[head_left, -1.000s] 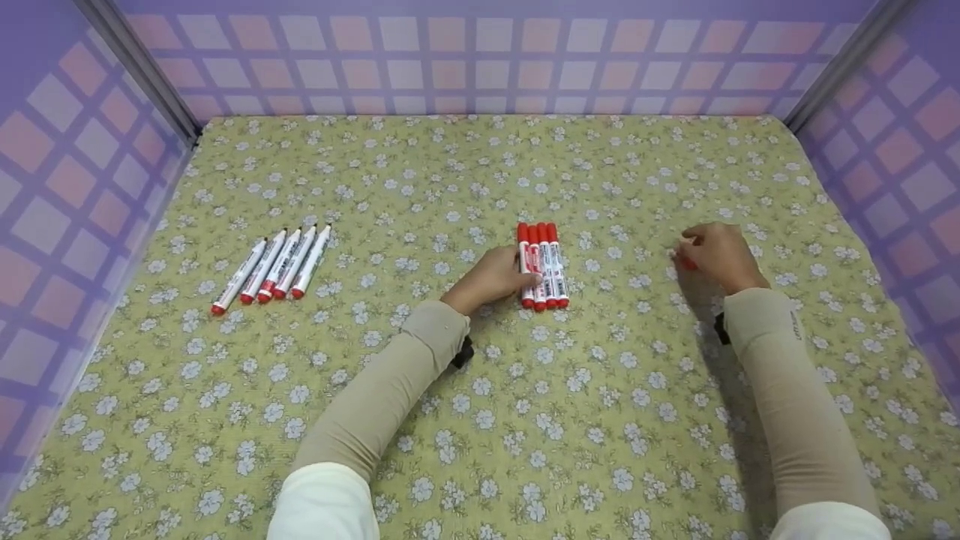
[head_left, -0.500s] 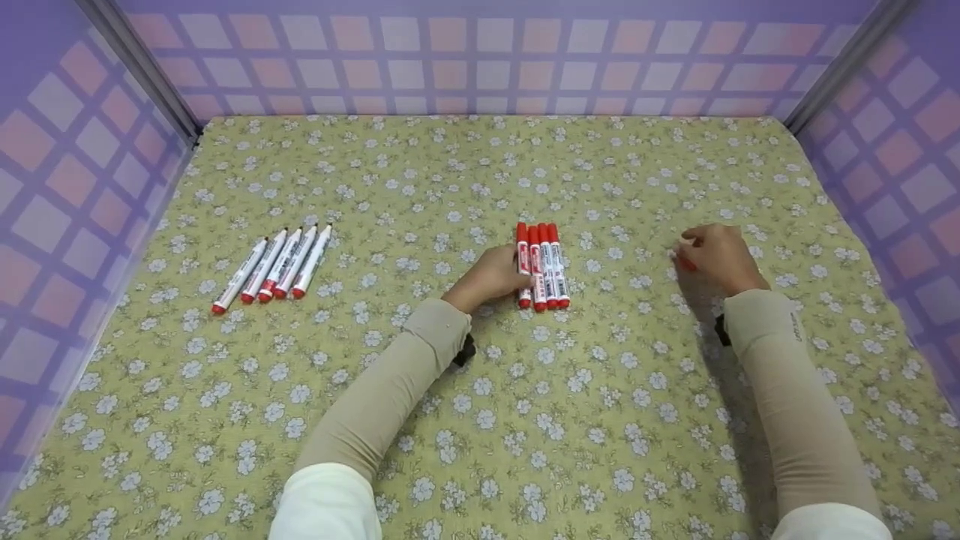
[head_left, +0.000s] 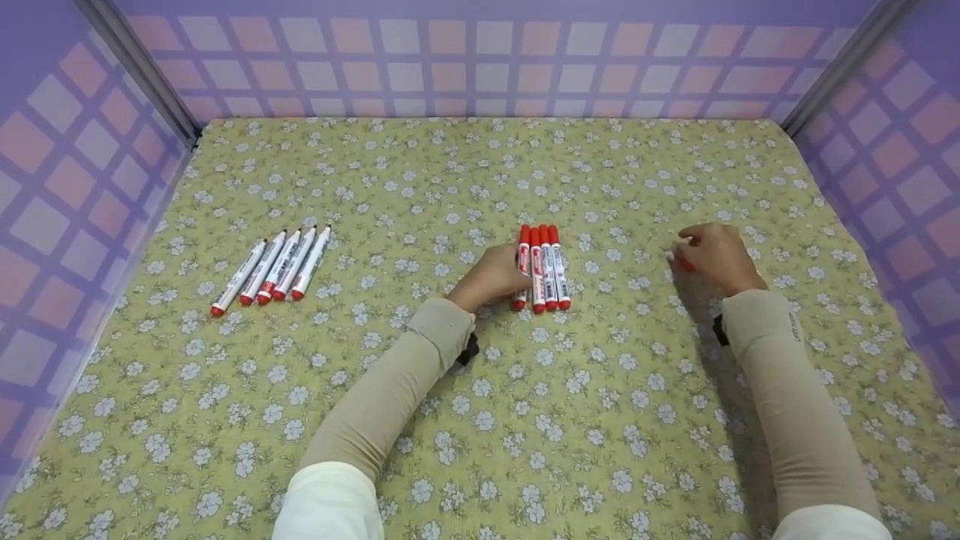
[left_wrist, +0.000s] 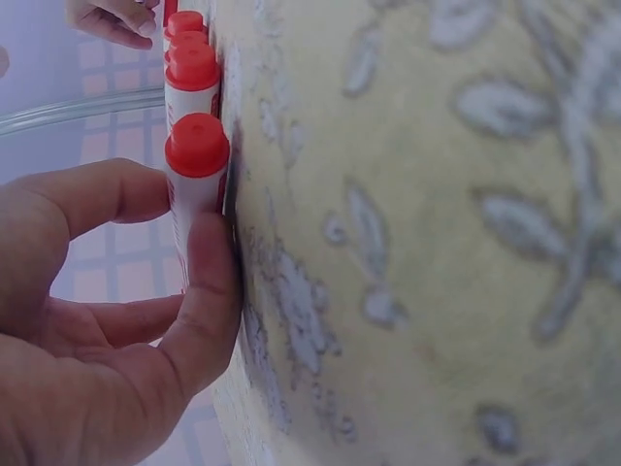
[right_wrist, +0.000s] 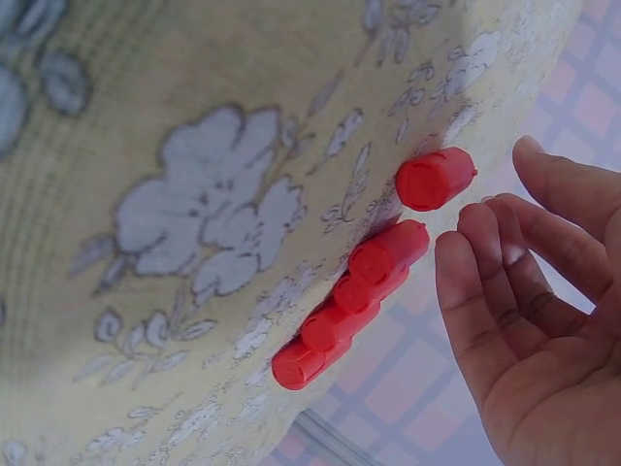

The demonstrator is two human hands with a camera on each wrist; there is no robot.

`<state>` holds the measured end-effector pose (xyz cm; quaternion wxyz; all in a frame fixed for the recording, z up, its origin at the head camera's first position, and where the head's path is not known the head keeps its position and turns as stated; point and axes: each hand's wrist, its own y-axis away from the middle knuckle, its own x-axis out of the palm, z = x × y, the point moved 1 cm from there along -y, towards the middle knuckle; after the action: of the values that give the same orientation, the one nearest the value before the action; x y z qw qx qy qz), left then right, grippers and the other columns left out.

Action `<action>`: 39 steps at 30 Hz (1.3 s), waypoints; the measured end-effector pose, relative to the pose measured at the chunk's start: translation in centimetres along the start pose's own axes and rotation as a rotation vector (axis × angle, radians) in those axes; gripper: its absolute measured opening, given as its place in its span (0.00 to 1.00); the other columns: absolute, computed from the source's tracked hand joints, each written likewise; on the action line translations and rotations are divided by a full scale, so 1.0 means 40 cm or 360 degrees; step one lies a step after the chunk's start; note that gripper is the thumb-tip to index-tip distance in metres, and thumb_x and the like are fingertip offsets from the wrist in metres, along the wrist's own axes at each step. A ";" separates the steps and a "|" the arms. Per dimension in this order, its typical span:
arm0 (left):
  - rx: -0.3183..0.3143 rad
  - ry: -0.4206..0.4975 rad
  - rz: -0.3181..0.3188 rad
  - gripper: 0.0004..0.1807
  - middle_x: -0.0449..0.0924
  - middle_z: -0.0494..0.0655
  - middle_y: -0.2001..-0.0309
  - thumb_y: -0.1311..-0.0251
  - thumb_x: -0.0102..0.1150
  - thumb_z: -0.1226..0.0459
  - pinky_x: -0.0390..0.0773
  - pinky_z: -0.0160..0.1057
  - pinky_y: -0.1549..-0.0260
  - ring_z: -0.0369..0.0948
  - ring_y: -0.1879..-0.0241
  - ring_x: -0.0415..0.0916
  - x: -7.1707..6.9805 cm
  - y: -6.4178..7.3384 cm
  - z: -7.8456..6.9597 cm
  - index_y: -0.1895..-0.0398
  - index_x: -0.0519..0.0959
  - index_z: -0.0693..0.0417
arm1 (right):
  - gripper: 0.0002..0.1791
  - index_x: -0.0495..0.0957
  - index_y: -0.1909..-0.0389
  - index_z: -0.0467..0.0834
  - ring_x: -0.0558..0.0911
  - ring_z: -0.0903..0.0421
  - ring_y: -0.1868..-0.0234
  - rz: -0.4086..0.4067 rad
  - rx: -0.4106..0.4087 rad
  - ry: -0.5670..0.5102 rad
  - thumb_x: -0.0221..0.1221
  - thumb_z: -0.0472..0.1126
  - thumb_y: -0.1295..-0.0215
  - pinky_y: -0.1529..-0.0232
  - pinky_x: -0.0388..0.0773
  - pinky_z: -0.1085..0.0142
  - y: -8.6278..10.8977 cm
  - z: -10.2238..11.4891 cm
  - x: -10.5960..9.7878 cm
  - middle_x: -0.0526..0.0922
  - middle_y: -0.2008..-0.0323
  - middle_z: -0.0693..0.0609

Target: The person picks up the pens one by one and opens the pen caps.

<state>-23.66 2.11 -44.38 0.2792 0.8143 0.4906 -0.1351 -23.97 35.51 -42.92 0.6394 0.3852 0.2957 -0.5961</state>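
In the head view, several white markers with red caps [head_left: 551, 266] lie side by side at the middle of the cloth. My left hand [head_left: 491, 276] pinches the leftmost marker [left_wrist: 197, 150] between thumb and fingers, seen closely in the left wrist view. That marker leans slightly away from the others at its lower end. Farther right, my right hand [head_left: 718, 257] hovers beside loose red marker caps [right_wrist: 335, 325], its fingers loosely bent and holding nothing. One red cap [right_wrist: 434, 180] lies a little apart from the row, nearest the fingertips. The right hand partly hides these caps in the head view.
Several uncapped markers [head_left: 274, 266] with dark tips lie fanned at the left. A yellow floral cloth [head_left: 480, 450] covers the table. Purple checked panels [head_left: 495, 60] enclose its back and sides.
The left thumb has drawn back from the second marker onto the leftmost one. The lower end of that marker has shifted left, opening a narrow gap. The right hand barely moves.
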 end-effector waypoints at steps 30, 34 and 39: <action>-0.0030 0.0475 0.0088 0.24 0.74 0.50 0.53 0.35 0.50 0.61 0.71 0.39 0.69 0.41 0.68 0.68 -0.060 0.021 0.000 0.35 0.67 0.45 | 0.23 0.72 0.38 0.36 0.73 0.46 0.86 0.0023 -0.0231 -0.0002 0.54 0.43 0.29 0.84 0.71 0.61 0.013 0.095 -0.002 0.81 0.58 0.37; 0.0006 0.0462 0.0089 0.23 0.73 0.50 0.57 0.35 0.49 0.61 0.74 0.40 0.68 0.41 0.69 0.70 -0.070 0.030 -0.004 0.36 0.69 0.44 | 0.21 0.75 0.41 0.34 0.79 0.44 0.71 -0.0039 -0.0367 0.0058 0.56 0.41 0.30 0.73 0.76 0.57 0.010 0.121 0.004 0.80 0.57 0.36; 0.0133 0.0367 0.0138 0.21 0.73 0.50 0.60 0.34 0.47 0.61 0.69 0.39 0.73 0.40 0.75 0.65 -0.077 0.040 -0.009 0.37 0.69 0.47 | 0.20 0.76 0.43 0.34 0.80 0.42 0.52 -0.0026 -0.0488 0.0041 0.58 0.39 0.32 0.51 0.76 0.47 0.008 0.164 0.016 0.80 0.52 0.36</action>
<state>-23.77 -0.46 -42.05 0.1923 0.8558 0.4778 -0.0487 -24.11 29.64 -39.94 0.6819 0.2882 0.3945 -0.5444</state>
